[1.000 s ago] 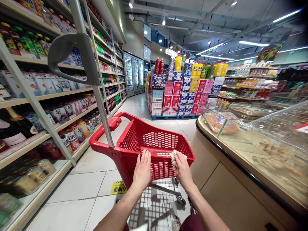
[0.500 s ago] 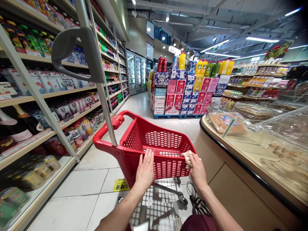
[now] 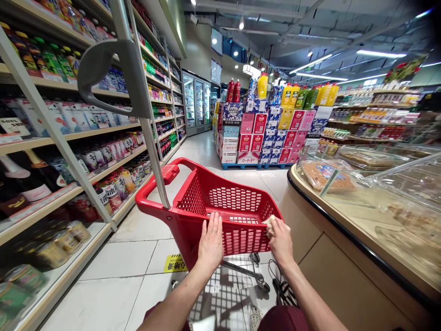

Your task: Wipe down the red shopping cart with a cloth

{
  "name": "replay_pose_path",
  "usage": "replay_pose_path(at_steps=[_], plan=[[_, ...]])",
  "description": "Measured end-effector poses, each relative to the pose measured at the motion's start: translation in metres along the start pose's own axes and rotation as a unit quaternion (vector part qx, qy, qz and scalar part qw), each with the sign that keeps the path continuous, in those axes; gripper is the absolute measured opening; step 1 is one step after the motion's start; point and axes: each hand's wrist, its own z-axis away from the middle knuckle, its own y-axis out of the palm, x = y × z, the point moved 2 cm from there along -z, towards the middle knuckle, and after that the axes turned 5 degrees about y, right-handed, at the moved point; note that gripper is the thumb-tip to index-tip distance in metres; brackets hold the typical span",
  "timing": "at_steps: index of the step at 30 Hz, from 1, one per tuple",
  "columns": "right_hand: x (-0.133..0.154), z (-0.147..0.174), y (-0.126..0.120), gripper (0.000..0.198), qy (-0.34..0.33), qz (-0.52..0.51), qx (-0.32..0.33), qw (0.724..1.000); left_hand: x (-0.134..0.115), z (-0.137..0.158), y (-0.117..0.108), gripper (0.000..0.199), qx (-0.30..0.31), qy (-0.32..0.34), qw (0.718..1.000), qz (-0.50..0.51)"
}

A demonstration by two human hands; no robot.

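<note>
A red plastic shopping cart with perforated basket walls stands in front of me. My left hand lies flat against its near side, fingers stretched out over the upper rim. At the basket's front right corner, my right hand is closed around a pale cloth, which touches the rim there. Most of the cloth is hidden by my fingers. A metal pole with a grey loop handle rises at the cart's handlebar end. Nothing lies in the visible part of the basket.
Drink shelves run along the left. A curved counter with packaged food stands close on the right. Ahead is a stack of drink boxes. Black cables and a yellow floor sign are on the tiles.
My right hand and the cloth have shifted very slightly at the corner, with the fingers now covering more of the cloth. The view has moved a little; my left hand stays on the cart's side.
</note>
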Motion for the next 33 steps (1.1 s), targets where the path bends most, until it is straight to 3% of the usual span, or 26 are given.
replay_pose_path(at_steps=[5,11,17,22,28,33], plan=[[0.041,0.008,0.008,0.059,-0.129,-0.049,0.06,0.989,0.0,0.001,0.0,0.064,-0.003,0.001,1.0,0.005],[0.013,-0.004,0.002,0.056,-0.012,-0.01,0.005,1.0,-0.002,0.001,0.001,0.063,0.0,0.007,1.0,0.008],[0.047,0.006,0.012,0.06,-0.139,-0.074,0.059,0.986,0.001,0.0,-0.004,0.064,-0.001,0.012,1.0,0.005],[0.025,-0.005,0.006,0.055,-0.013,-0.023,-0.002,1.0,0.004,-0.003,-0.009,0.061,0.012,0.024,1.0,0.008],[0.068,0.004,0.019,0.056,-0.121,-0.072,0.045,0.989,0.012,-0.007,-0.017,0.059,0.015,0.026,0.999,0.016],[0.05,0.001,0.016,0.056,-0.039,-0.044,0.007,0.998,0.031,0.0,-0.019,0.063,-0.002,-0.007,1.0,-0.012]])
